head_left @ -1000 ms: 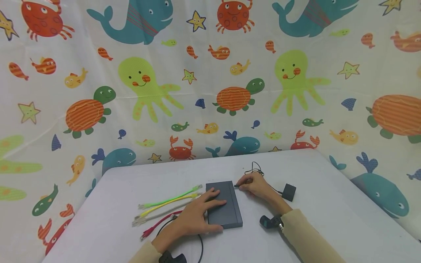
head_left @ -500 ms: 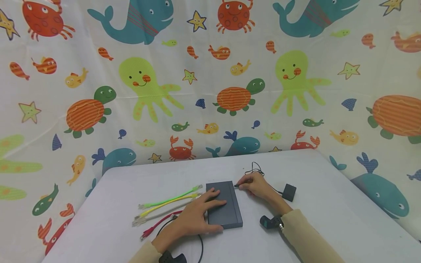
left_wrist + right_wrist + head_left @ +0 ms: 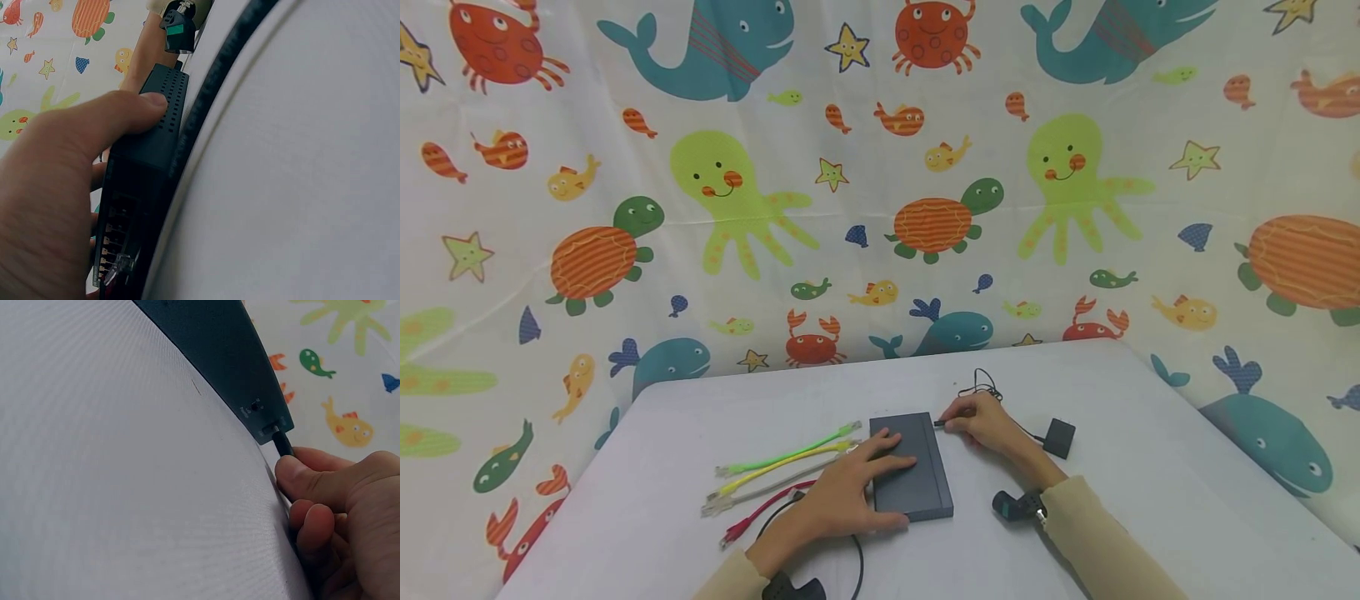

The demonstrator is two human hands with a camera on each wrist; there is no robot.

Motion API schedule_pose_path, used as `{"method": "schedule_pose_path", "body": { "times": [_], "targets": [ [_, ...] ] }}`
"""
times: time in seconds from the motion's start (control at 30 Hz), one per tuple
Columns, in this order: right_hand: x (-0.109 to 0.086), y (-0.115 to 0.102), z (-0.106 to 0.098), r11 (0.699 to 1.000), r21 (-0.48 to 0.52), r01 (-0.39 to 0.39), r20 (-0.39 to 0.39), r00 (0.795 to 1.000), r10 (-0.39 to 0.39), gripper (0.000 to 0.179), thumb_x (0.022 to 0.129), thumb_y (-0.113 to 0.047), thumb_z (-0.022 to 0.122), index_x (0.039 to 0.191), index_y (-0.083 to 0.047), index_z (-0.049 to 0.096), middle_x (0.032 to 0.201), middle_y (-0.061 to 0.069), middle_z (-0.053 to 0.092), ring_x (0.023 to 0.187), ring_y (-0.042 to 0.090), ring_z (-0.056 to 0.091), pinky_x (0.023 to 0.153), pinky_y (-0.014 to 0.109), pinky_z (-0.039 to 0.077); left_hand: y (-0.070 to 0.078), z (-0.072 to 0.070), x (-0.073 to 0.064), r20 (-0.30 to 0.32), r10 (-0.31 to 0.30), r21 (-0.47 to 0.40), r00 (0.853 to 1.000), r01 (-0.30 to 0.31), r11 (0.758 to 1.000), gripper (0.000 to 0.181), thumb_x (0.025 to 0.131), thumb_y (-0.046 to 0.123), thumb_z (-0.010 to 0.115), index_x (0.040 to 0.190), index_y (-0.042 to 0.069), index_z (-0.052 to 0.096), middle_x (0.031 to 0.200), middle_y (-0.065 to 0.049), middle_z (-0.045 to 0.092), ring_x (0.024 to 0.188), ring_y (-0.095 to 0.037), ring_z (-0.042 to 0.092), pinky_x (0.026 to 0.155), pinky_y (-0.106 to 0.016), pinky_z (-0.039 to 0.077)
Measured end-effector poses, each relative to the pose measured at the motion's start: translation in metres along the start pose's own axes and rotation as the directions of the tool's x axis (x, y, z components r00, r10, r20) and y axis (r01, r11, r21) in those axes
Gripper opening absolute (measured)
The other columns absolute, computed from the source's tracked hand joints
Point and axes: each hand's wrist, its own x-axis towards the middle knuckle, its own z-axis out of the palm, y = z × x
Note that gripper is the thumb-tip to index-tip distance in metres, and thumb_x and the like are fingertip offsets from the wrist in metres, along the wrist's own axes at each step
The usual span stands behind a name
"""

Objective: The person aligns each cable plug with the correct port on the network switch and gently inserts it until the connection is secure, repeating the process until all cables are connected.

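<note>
A flat dark-grey network switch [image 3: 921, 492] lies on the white table. My left hand [image 3: 846, 492] holds it, fingers spread over its top and thumb along its near vented side. In the left wrist view the switch's row of ports [image 3: 112, 240] faces the palm. My right hand [image 3: 988, 425] pinches a black power plug [image 3: 282, 444] between thumb and index finger at the switch's far right corner. The plug's metal tip is right at the power jack [image 3: 270, 429], with a little bare metal showing. Its thin cord [image 3: 1026, 430] leads to a black power adapter [image 3: 1060, 439].
Several network cables lie left of the switch: green [image 3: 790, 451], yellow [image 3: 775, 468], grey [image 3: 767, 492] and red [image 3: 756, 517]. A black cable [image 3: 860, 558] runs under the left wrist. Coiled cord [image 3: 981, 390] lies behind the right hand. A patterned curtain [image 3: 850, 183] hangs behind the table.
</note>
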Motion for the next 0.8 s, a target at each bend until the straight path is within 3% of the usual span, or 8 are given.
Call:
{"method": "schedule_pose_path", "body": {
  "times": [0.13, 0.47, 0.8],
  "targets": [
    [-0.0003, -0.0005, -0.0003, 1.000, 0.012, 0.007, 0.003, 1.000, -0.007, 0.010, 0.081, -0.009, 0.074, 0.089, -0.014, 0.075, 0.085, 0.004, 0.069, 0.044, 0.008, 0.047, 0.039, 0.019, 0.037, 0.0004, -0.0006, 0.0001, 0.002, -0.002, 0.004, 1.000, 0.002, 1.000, 0.069, 0.075, 0.073, 0.062, 0.137, 0.051, 0.043, 0.155, 0.010, 0.034, 0.147, -0.022, 0.027, 0.105, -0.056, 0.039],
    [-0.0010, -0.0041, -0.0006, 1.000, -0.019, -0.021, 0.002, 1.000, 0.021, 0.008, 0.082, -0.013, 0.073, 0.090, -0.012, 0.075, 0.069, 0.003, 0.062, 0.045, 0.009, 0.046, 0.040, 0.022, 0.038, 0.0008, -0.0012, 0.0003, 0.008, -0.010, 0.009, 1.000, 0.010, 1.000, 0.069, 0.075, 0.073, 0.062, 0.137, 0.052, 0.043, 0.155, 0.010, 0.034, 0.147, -0.022, 0.028, 0.105, -0.056, 0.039],
    [-0.0002, -0.0016, -0.0004, 1.000, -0.001, -0.006, 0.008, 1.000, 0.006, 0.008, 0.081, -0.010, 0.074, 0.087, -0.015, 0.075, 0.074, 0.003, 0.066, 0.044, 0.010, 0.047, 0.040, 0.021, 0.038, -0.0007, 0.0001, 0.0007, 0.003, -0.003, 0.011, 1.000, 0.003, 1.000, 0.069, 0.075, 0.075, 0.060, 0.137, 0.052, 0.043, 0.155, 0.010, 0.034, 0.147, -0.022, 0.028, 0.105, -0.056, 0.040]
  ]
}}
